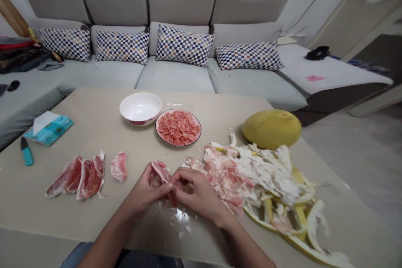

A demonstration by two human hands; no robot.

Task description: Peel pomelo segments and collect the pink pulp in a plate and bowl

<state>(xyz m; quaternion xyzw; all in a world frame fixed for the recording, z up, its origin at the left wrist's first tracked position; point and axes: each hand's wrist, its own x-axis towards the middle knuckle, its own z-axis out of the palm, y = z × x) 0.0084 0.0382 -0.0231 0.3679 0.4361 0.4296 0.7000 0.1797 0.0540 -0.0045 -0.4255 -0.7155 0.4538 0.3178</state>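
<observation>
Across the pale beige tabletop [78, 117], a round white ceramic bowl [140, 106] stands with its glossy inside showing, and just beside it a white plate with a dark blue rim [178, 145] holds a heap of loose pink pomelo pulp [178, 127]. To the right, a whole yellow-green pomelo [271, 129] sits against a large mound of white pith and yellow rind [270, 184], its near edge strewn with torn pink membrane. On the left lie a row of peeled, reddish-pink pomelo segments [75, 178] and a single separate segment [119, 167], with a teal tissue pack [48, 129] and a teal-handled utility knife [27, 151] farther out. From the head camera, the left hand [146, 188] and right hand [197, 190] are close together above the table, near the front edge, and both grip a pale-skinned pink pomelo segment [162, 173]. That segment is pinched between them, its upper end rising by the left hand's fingers and its lower part hanging toward the tabletop. Small white scraps [182, 217] lie on the table just below the hands, and a grey sofa with checkered cushions [184, 45] runs along beyond the table.
</observation>
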